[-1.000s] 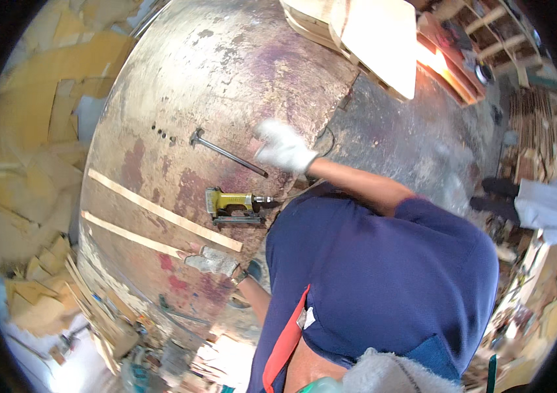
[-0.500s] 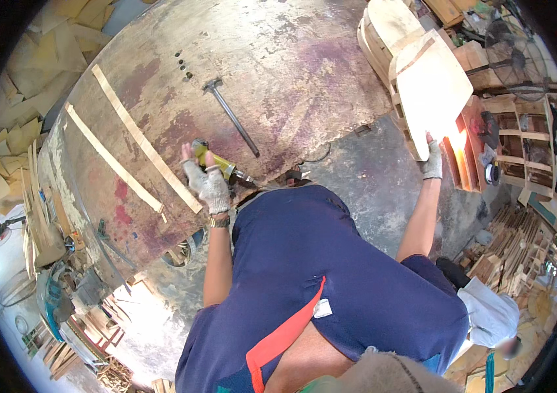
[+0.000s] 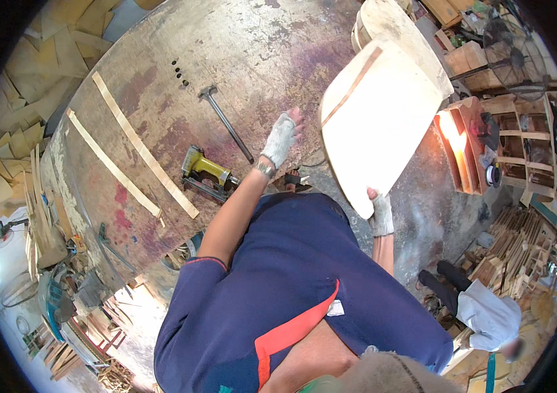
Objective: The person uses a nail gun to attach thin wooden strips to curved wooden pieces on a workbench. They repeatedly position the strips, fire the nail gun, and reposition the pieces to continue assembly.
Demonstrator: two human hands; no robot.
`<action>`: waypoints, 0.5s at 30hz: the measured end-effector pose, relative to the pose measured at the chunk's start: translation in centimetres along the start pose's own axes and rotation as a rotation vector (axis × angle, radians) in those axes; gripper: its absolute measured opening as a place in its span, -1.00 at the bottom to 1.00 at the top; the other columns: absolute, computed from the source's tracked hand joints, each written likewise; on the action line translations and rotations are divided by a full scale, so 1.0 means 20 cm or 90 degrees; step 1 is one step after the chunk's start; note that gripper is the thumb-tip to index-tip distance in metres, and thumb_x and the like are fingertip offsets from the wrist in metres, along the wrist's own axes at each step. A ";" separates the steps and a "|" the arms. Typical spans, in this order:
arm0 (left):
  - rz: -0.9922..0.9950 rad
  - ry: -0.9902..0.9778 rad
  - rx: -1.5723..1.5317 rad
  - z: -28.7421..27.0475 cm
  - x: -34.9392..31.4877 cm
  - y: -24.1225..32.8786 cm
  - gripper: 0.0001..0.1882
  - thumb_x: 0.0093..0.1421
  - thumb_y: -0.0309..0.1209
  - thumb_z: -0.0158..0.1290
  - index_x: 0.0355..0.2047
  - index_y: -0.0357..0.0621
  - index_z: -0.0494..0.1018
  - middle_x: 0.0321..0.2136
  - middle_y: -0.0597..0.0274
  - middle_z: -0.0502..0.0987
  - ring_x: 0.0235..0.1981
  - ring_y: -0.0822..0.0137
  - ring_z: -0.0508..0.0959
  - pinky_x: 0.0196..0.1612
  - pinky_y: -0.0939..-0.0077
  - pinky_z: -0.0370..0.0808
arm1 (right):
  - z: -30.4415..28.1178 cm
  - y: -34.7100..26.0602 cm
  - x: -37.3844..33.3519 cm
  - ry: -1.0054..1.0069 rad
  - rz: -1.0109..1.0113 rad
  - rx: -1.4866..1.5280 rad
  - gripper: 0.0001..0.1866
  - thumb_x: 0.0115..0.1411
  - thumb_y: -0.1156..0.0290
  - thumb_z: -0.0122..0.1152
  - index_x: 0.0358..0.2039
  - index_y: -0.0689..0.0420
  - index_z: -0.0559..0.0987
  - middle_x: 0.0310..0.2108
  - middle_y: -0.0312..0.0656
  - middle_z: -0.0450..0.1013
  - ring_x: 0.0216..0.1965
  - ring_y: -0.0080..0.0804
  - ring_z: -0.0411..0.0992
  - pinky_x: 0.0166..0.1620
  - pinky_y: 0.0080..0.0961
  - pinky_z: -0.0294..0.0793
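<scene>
My right hand (image 3: 381, 213), in a fingerless grey glove, grips the narrow lower corner of a pale wooden panel (image 3: 383, 118). The panel is wide, with rounded edges and a brown strip near its far end. Over the worktable my gloved left hand (image 3: 282, 136) is held out with its fingers extended, holding nothing and apart from the panel. A hammer (image 3: 227, 124) lies just left of that hand. Nearer to me, a yellow nail gun (image 3: 205, 169) rests on the table beside my left forearm.
Two thin wood strips (image 3: 141, 143) and several small black pieces (image 3: 180, 75) lie on the stained worktable (image 3: 252, 39). More pale panels (image 3: 409, 46) are stacked at the far right. A reddish wooden box frame (image 3: 465, 147) stands at right. Another person (image 3: 488, 314) is at lower right.
My right hand has brought the panel leftward and nearer, off the stack. My left hand has moved right, away from the nail gun.
</scene>
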State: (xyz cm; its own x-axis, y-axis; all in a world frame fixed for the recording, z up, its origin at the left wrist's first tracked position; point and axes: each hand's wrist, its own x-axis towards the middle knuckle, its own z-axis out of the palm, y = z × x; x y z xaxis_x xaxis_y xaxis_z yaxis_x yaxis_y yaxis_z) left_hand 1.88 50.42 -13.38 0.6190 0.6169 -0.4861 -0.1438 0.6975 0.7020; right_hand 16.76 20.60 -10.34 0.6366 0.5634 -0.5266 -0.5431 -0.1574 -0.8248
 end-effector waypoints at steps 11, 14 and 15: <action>0.151 0.121 0.095 -0.24 -0.34 -0.03 -0.66 0.37 -0.31 0.17 -0.02 -0.34 0.45 -0.15 0.13 0.60 -0.21 0.39 0.59 -0.19 0.43 0.60 | 0.10 0.14 0.02 -0.231 0.100 -0.140 -0.26 0.02 0.31 0.49 0.18 0.38 0.45 -0.03 -0.03 0.56 -0.07 -0.32 0.58 -0.03 -0.42 0.62; 0.185 0.270 0.118 -0.36 -0.51 0.01 -0.73 0.29 -0.36 0.23 -0.25 -0.29 0.39 -0.23 0.11 0.58 -0.29 0.38 0.54 -0.25 0.45 0.54 | 0.21 0.22 0.16 -0.379 0.144 -0.093 -0.09 0.02 0.21 0.57 0.29 0.36 0.34 0.09 -0.07 0.51 0.04 -0.34 0.53 0.04 -0.45 0.60; 0.186 0.319 0.157 -0.38 -0.55 0.04 -0.72 0.28 -0.35 0.24 -0.25 -0.29 0.39 -0.22 0.10 0.58 -0.26 0.39 0.53 -0.23 0.46 0.52 | 0.25 0.24 0.21 -0.406 0.132 -0.115 -0.09 0.03 0.19 0.57 0.29 0.35 0.34 0.10 -0.08 0.51 0.05 -0.35 0.53 0.06 -0.45 0.59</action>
State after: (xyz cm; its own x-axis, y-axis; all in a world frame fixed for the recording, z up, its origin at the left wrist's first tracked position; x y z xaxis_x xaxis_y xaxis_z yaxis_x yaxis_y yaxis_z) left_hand -10.97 46.97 -11.42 0.1354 0.9069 -0.3990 -0.0323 0.4065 0.9131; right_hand 14.16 26.20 -15.52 0.0536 0.8648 -0.4992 -0.4840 -0.4148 -0.7705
